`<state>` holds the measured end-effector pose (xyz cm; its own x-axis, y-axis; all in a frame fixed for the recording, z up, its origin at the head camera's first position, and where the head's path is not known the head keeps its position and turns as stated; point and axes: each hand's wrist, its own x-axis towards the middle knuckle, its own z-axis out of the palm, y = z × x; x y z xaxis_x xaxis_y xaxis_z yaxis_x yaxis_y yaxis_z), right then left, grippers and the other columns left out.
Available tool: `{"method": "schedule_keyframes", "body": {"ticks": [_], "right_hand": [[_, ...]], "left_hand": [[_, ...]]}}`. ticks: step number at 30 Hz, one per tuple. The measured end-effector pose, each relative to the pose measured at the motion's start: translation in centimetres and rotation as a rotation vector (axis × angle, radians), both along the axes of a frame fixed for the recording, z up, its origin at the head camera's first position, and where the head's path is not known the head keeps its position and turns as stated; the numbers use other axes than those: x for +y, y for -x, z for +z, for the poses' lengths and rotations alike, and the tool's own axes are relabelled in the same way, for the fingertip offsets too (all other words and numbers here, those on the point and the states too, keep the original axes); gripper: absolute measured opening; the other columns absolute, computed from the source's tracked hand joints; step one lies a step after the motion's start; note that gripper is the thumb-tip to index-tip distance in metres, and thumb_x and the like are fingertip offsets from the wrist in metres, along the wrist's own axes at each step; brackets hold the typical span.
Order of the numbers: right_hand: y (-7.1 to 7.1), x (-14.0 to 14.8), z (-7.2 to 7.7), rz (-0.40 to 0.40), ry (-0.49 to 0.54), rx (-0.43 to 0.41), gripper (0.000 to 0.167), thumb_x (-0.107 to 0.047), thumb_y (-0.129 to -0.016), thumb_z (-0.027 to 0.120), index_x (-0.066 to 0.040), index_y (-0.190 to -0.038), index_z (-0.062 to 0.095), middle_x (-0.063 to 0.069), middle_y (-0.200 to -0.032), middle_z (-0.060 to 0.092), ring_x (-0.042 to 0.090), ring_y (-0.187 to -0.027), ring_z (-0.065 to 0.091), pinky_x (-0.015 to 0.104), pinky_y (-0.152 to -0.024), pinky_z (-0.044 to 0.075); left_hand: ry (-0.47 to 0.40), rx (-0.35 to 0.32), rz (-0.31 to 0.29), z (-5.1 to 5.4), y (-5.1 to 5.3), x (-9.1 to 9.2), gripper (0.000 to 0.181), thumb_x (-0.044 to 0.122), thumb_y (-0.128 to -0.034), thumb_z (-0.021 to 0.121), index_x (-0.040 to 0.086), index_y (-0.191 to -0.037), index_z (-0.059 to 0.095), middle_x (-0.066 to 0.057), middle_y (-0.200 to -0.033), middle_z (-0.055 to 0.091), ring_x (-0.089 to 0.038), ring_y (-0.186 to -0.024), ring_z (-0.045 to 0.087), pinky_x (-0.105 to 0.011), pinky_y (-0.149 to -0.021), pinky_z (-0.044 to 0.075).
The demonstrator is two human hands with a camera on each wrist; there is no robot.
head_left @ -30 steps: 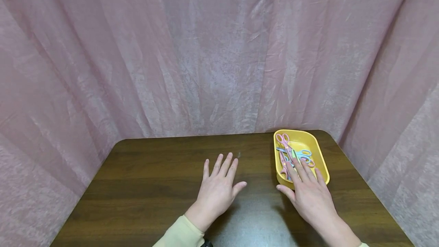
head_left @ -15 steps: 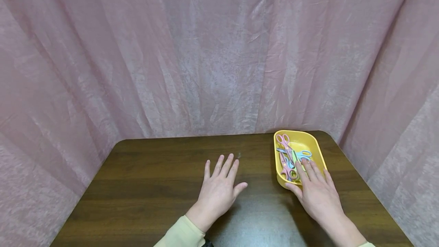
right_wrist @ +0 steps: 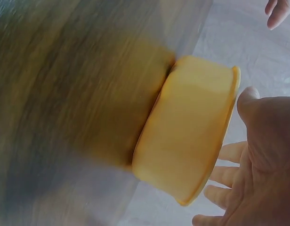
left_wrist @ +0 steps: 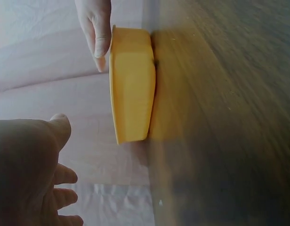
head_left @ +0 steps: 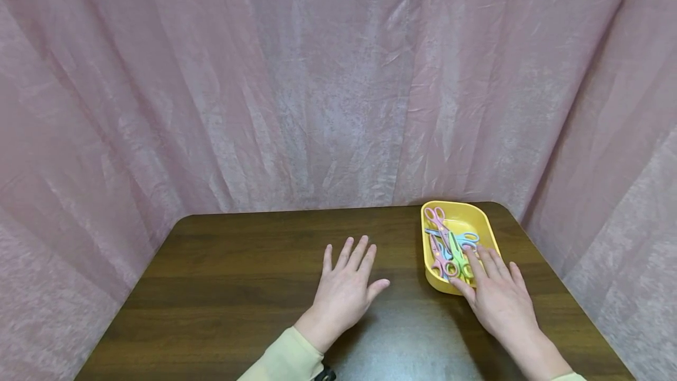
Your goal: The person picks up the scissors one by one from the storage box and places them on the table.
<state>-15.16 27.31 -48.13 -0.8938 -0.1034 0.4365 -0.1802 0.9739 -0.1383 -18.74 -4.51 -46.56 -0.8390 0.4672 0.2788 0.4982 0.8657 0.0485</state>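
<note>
The yellow tray stands upright on the dark wooden counter, and inside it lies a loose heap of scissors. Along the tray's left wall are two pink scissors, the far pair and the near pair; the green scissors lie just right of the near pair, and the blue scissors cross the tray's middle. The right hand hangs over the tray's near right corner, palm down, its grip apart with fingers straight and holding nothing (whether the fingertips touch anything inside, I cannot tell). The left hand is left of the tray, well clear of it, its grip likewise apart, fingers spread. A pale sleeve covers that forearm. Behind the tray hangs a pink curtain.
</note>
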Motion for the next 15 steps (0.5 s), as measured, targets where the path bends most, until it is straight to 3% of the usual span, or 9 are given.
{"method": "schedule_keyframes", "body": {"ticks": [10,15], "right_hand": [[-0.1,0.9,-0.1,-0.015,0.023,-0.027,0.072,-0.046,-0.106,0.072,0.001,-0.157,0.053,0.033,-0.159,0.051,0.054,-0.149,0.044,0.078,-0.117,0.03],[-0.2,1.2,0.0,-0.013,0.037,-0.044,0.072,-0.046,-0.107,0.07,0.003,-0.158,0.052,0.034,-0.159,0.051,0.055,-0.15,0.043,0.078,-0.117,0.029]], "left_hand": [[0.01,-0.008,-0.025,0.3,0.1,2.0,0.078,0.066,-0.1118,0.045,0.016,-0.171,0.044,-0.007,-0.18,0.032,-0.033,-0.165,0.029,-0.072,-0.127,0.022],[0.023,-0.029,-0.038,0.3,0.2,2.9,0.079,0.068,-0.1122,0.04,0.017,-0.172,0.041,-0.006,-0.181,0.029,-0.033,-0.166,0.026,-0.072,-0.128,0.02]]}}
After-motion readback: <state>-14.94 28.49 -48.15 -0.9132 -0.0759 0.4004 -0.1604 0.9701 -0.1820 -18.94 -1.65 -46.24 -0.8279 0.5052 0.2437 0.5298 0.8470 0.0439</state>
